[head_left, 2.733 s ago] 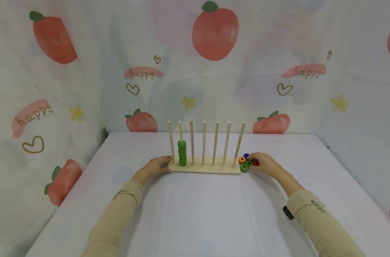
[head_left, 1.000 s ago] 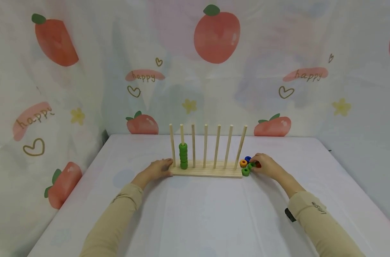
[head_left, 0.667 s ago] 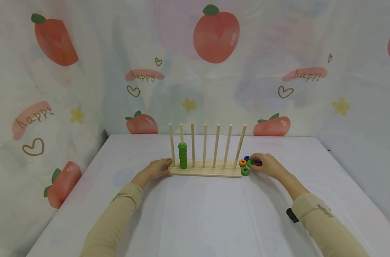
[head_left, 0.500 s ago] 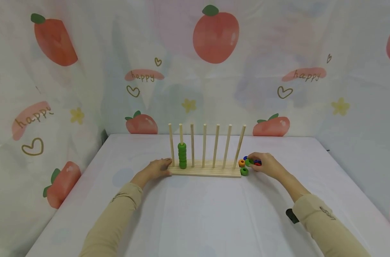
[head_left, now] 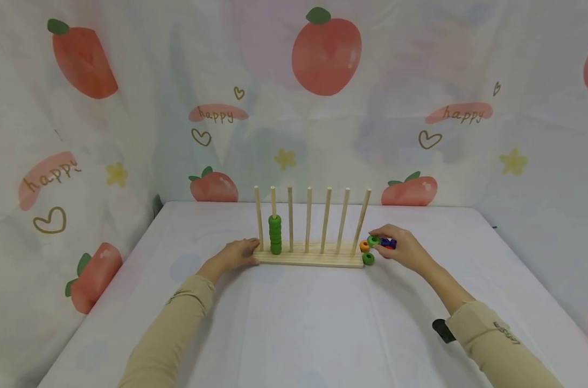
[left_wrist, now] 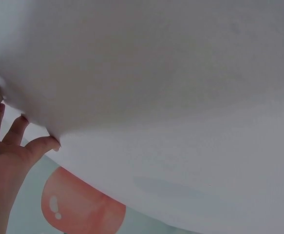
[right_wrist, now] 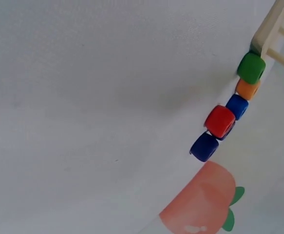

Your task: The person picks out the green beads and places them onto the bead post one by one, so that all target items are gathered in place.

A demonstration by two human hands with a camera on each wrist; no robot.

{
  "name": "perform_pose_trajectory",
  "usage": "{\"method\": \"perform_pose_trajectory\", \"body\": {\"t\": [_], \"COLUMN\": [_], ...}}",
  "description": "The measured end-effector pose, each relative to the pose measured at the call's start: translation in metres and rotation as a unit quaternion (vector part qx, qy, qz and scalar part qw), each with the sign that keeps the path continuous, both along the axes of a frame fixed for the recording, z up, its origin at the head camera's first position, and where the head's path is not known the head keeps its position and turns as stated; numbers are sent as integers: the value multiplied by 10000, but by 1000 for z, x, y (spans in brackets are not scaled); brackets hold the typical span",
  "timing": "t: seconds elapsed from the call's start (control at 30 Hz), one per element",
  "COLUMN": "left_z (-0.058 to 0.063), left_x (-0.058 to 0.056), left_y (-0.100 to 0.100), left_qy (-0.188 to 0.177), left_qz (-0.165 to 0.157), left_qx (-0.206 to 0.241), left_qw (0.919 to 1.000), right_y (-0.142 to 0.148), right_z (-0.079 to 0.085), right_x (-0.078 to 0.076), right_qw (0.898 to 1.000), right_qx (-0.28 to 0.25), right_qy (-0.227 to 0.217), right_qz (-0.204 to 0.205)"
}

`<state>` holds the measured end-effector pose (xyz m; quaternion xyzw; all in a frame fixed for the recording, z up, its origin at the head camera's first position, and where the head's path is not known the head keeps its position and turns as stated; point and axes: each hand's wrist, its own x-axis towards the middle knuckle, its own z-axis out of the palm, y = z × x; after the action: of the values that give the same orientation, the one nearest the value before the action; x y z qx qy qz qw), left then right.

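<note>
A pale wooden rack with a row of upright pegs stands mid-table in the head view. Several green beads are stacked on its second peg from the left. My left hand holds the rack's left end; in the left wrist view its outer fingertips rest on the tabletop beside the wood. At the right end, my right hand pinches a green bead between thumb and fingers, a little above the loose beads. The right wrist view does not show this hand.
Loose beads lie by the rack's right end: a green bead against its corner, an orange bead, a red bead and several blue beads. Patterned cloth hangs behind the white table.
My right hand has closed its thumb and fingers on a green bead and raised it slightly from the group, uncovering blue and red beads. My left hand has stayed at the rack's end.
</note>
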<state>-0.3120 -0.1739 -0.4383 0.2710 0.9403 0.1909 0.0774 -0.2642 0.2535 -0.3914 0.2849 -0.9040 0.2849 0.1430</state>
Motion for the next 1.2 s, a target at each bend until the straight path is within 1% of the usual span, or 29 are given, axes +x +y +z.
{"method": "perform_pose_trajectory", "body": {"t": [0.1, 0.23, 0.37, 0.47, 0.67, 0.97, 1.2], "left_z": [2, 1, 1, 0, -2, -5, -5], "left_x": [0, 0, 2, 1, -2, -6, -7], "left_y": [1, -1, -4, -4, -1, -2, -2], "left_qy": [4, 8, -82, -211, -241, -307, -332], "left_qz": [-5, 30, -6, -97, -209, -209, -139], "left_qx": [6, 44, 119, 187, 166, 14, -39], "left_qw": [10000, 10000, 9999, 9996, 9994, 9993, 9993], "right_y": [-2, -7, -13, -15, -20, -29, -37], "right_z": [2, 4, 6, 7, 11, 19, 26], "right_x": [3, 6, 8, 10, 13, 14, 15], "right_qw": [9997, 9980, 9952, 9946, 9939, 9913, 9910], "right_qx": [-72, -233, -306, -304, -326, -483, -344], "right_qy": [219, 520, 797, 849, 892, 972, 995], "right_qz": [63, 259, 472, 512, 555, 746, 830]}}
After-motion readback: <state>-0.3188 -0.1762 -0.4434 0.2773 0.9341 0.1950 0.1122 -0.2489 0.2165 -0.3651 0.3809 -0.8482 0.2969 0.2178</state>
